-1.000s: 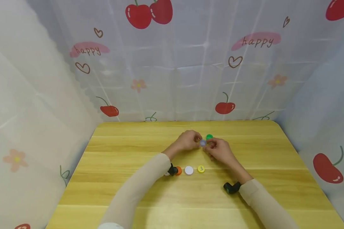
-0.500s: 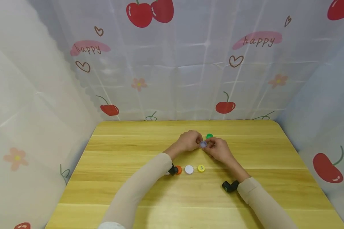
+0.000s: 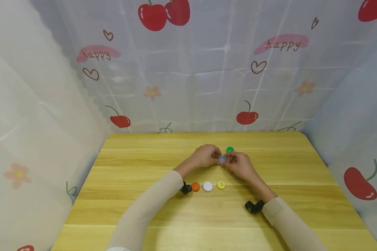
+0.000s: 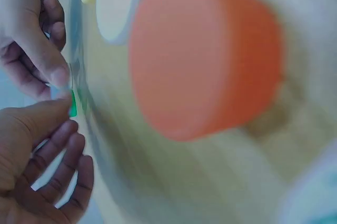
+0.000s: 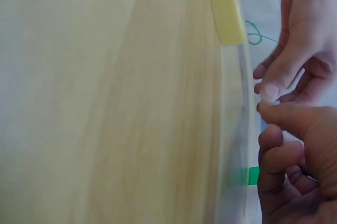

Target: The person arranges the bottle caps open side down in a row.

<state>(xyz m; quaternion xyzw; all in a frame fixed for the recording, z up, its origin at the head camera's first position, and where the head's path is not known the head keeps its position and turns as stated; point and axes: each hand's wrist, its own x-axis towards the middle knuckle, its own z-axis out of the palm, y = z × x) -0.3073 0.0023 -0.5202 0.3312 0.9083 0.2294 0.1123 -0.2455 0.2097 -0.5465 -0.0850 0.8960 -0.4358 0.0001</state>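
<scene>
Between the two hands, in the head view, is a small translucent pale-violet bottle cap (image 3: 222, 159), held over the far half of the table. My left hand (image 3: 205, 156) pinches its left side with thumb and fingertips. From the other side, my right hand (image 3: 241, 165) pinches it as well. In the right wrist view the fingertips almost meet, and only a pale bit of the cap (image 5: 269, 99) shows. Just beyond the hands lies a green bottle cap (image 3: 230, 149).
On the wooden table (image 3: 138, 209), nearer the body, an orange cap (image 3: 195, 187), a white cap (image 3: 208, 186) and a yellow cap (image 3: 221, 184) form a row. A whitish thing (image 4: 316, 197) is cut off at the left wrist view's corner. A cherry-print curtain (image 3: 191, 76) stands behind.
Both hands keep the pale-violet cap, lowered slightly toward the body. The left forearm has shifted a little left, so the orange cap shows more fully. The caps on the table stay put.
</scene>
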